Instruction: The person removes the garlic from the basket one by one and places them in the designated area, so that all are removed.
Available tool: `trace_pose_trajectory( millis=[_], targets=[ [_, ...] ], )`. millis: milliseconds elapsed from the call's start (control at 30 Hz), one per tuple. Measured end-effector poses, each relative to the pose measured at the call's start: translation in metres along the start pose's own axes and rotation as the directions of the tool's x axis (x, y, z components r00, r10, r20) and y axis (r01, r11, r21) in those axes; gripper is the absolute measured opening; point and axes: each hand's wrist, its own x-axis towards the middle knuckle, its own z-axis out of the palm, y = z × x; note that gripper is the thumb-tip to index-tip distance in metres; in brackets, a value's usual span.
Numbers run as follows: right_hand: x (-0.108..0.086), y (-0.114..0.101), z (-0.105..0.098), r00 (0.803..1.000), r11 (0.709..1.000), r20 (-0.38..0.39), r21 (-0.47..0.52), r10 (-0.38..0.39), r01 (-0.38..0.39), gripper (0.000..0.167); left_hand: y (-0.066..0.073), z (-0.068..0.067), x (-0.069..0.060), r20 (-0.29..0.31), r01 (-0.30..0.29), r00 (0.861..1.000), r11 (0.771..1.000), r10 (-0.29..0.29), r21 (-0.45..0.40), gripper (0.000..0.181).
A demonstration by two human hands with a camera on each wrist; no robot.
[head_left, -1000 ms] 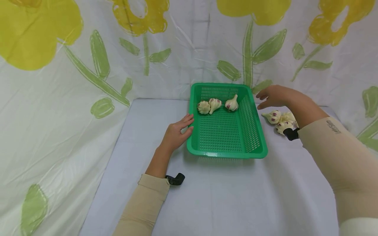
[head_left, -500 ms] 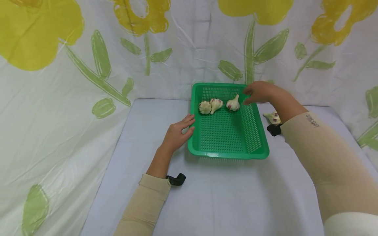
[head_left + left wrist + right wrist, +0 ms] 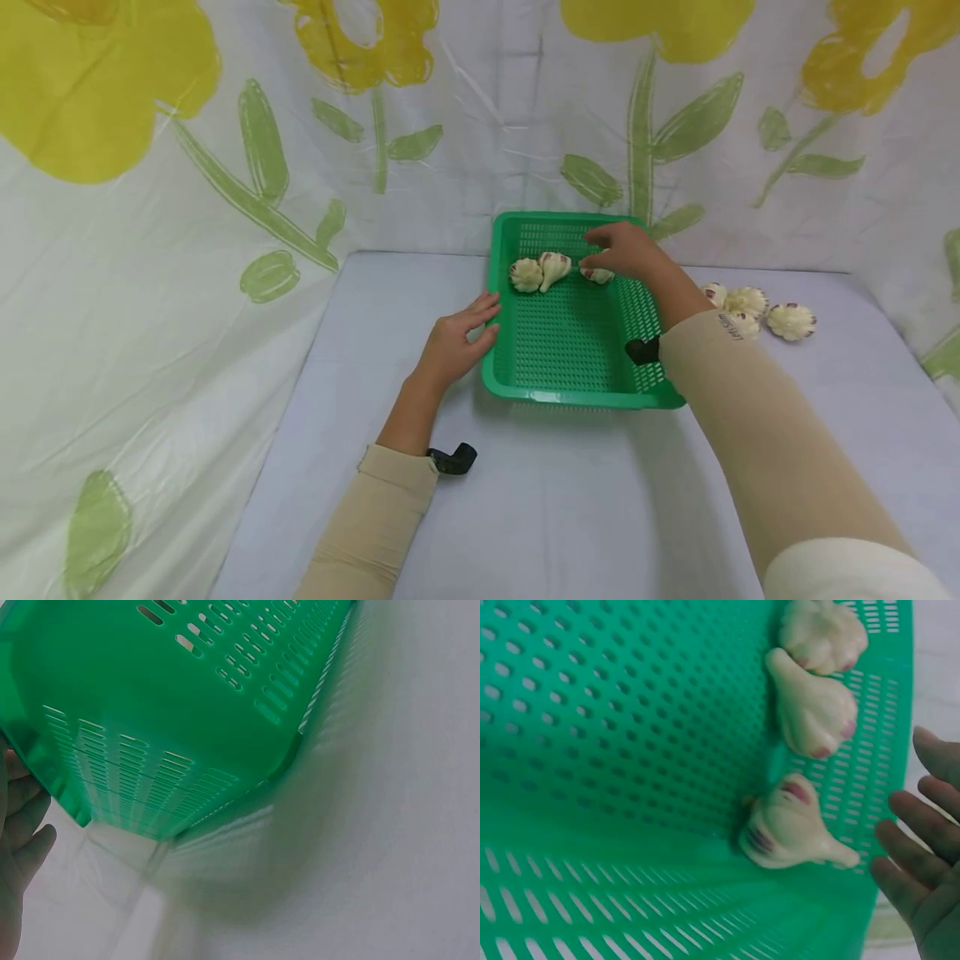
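Inside the green basket [image 3: 562, 398], three garlic bulbs lie along the far side: a left bulb [image 3: 526, 275], a middle bulb [image 3: 555, 270] and a right bulb [image 3: 597, 273]. My right hand [image 3: 628, 250] hovers over the right bulb and partly covers it in the head view. In the right wrist view its fingers are spread and apart from that garlic bulb [image 3: 784, 825], holding nothing. My left hand [image 3: 457, 337] rests with fairly straight fingers against the basket's left rim; the left wrist view shows its fingers [image 3: 30, 817] beside the rim.
Several more garlic bulbs [image 3: 791, 322] lie on the white table [image 3: 555, 500] right of the basket, some partly behind the right forearm. A flower-printed sheet [image 3: 465, 167] hangs behind the table. Black wrist cameras [image 3: 453, 459] sit on both wrists.
My right hand has moved left from beyond the basket's right rim to above the right garlic bulb inside. My left hand stays at the left rim.
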Motion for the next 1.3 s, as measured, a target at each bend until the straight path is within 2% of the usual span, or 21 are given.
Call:
trace_pose_trajectory(
  millis=[267,467,567,767,1033,1300],
  targets=[
    [0.006,0.012,0.019,0.997,0.991,-0.026,0.108,0.078,-0.075,0.063,0.002,0.004,-0.001,0.013,0.011,1.000,1.000,-0.011,-0.009,0.038],
    [0.009,0.019,0.030,0.987,0.978,-0.083,0.173,0.136,-0.120,0.064,0.002,0.007,-0.001,0.018,0.019,1.000,1.000,-0.019,-0.005,0.038],
    [0.009,0.019,0.032,0.980,0.973,-0.121,0.186,0.160,-0.136,0.064,0.003,0.007,-0.001,0.011,0.007,1.000,1.000,-0.007,-0.001,0.038],
    [0.009,0.015,0.030,0.968,0.978,-0.200,0.172,0.153,-0.119,0.063,0.004,0.004,0.001,-0.005,-0.009,1.000,1.000,0.009,0.000,0.037],
    [0.013,0.020,0.035,0.973,0.970,-0.135,0.181,0.186,-0.160,0.070,0.004,0.001,0.000,-0.010,-0.004,1.000,1.000,0.004,-0.004,0.037],
    [0.021,0.029,0.043,0.987,0.981,-0.085,0.150,0.134,-0.121,0.079,0.001,0.001,0.000,-0.010,0.000,1.000,1.000,0.000,-0.012,0.038]
  ],
)
